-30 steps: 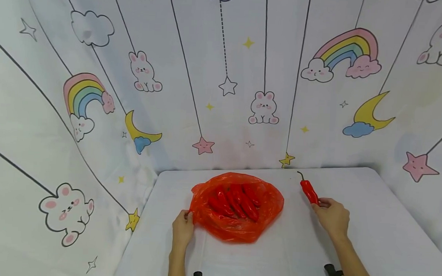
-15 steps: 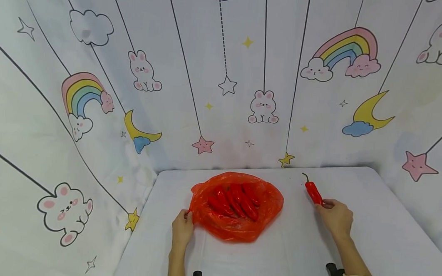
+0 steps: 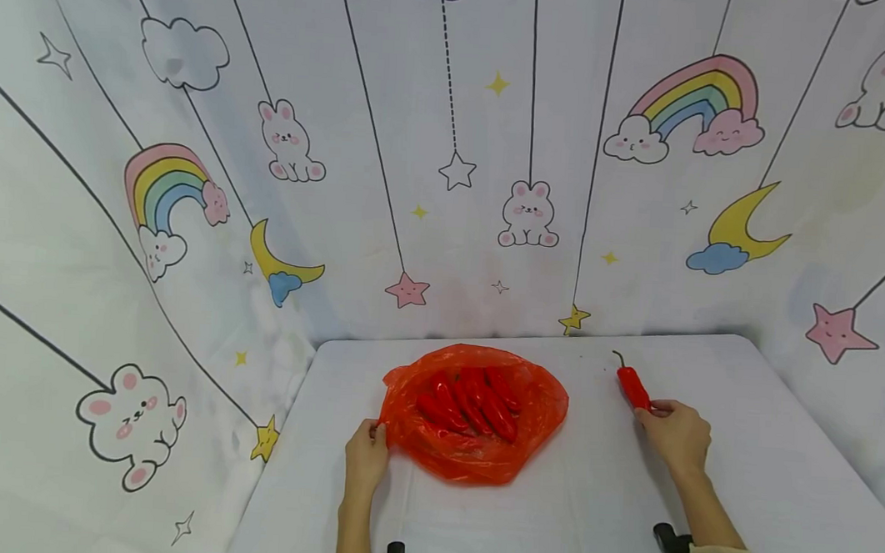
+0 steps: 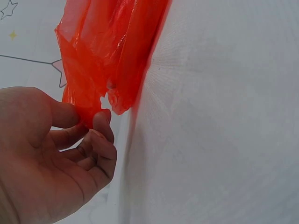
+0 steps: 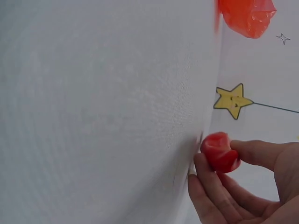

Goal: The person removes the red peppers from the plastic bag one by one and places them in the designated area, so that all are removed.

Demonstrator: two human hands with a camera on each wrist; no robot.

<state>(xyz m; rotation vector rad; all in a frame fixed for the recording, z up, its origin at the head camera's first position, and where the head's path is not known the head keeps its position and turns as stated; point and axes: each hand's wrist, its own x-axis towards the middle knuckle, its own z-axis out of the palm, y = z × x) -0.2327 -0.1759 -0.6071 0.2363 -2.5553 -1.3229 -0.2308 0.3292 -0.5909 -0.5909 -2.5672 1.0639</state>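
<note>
In the head view a translucent red plastic bag [image 3: 470,466] lies spread open on the white table, with several red chili peppers [image 3: 469,401] inside it. My left hand [image 3: 366,459] pinches the bag's left edge between thumb and fingers; the left wrist view shows the thin plastic [image 4: 86,109] caught at the fingertips. Right of the bag, my right hand [image 3: 676,439] pinches a single red chili pepper [image 3: 633,388] near its lower end. That pepper's green stem points away from me, toward the table's far edge. In the right wrist view its blunt red end [image 5: 219,151] sits between thumb and fingers.
The white table [image 3: 534,532] ends at a fabric backdrop [image 3: 370,223] printed with bunnies, rainbows and stars, which also runs along the left and right sides. Black wrist-camera mounts [image 3: 672,541] show beside both forearms. A few tiny dark specks lie near the far edge.
My right hand has moved slightly right and nearer to me, carrying the chili pepper with it. The left hand and the bag stay where they were.
</note>
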